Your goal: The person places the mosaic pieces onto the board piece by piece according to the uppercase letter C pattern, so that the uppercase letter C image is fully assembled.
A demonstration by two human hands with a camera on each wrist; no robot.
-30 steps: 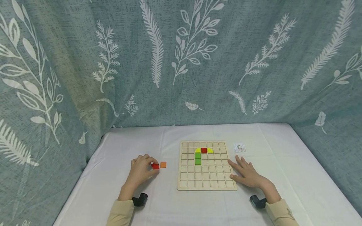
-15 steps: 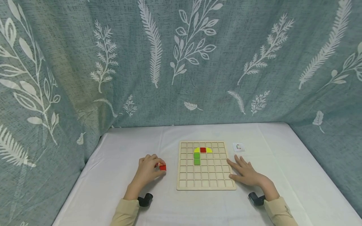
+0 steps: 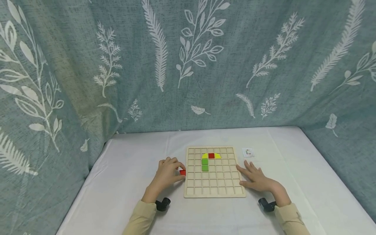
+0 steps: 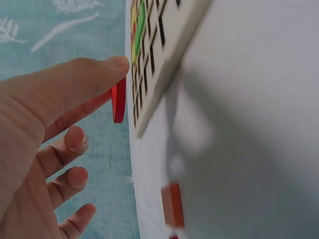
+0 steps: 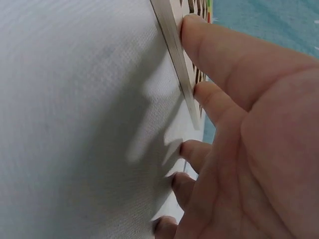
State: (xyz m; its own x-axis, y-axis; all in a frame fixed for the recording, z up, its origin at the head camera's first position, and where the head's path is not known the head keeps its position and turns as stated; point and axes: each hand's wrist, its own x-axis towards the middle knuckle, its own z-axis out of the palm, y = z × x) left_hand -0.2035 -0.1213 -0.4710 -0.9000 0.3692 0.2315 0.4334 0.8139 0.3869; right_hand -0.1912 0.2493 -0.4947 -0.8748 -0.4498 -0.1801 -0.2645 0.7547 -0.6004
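in our left hand [image 3: 166,175] we pinch a red tile [image 3: 182,172] between thumb and forefinger, above the white cloth [image 3: 135,148] at the left edge of the grid board [image 3: 215,196]. our right hand [image 3: 258,181] lies relaxed with fingers spread, thumb and forefinger touching the board's right edge, and an orange piece [image 4: 172,205] sits on the cloth.

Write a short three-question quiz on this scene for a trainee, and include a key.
1. True or false: the left hand is holding a yellow piece.
2. How many green tiles lie on the wooden board?
3. Which of these touches the wooden board?
A) the printed card
B) the right hand
C) the orange tile

Key:
1. False: it pinches a red tile.
2. Two.
3. B.
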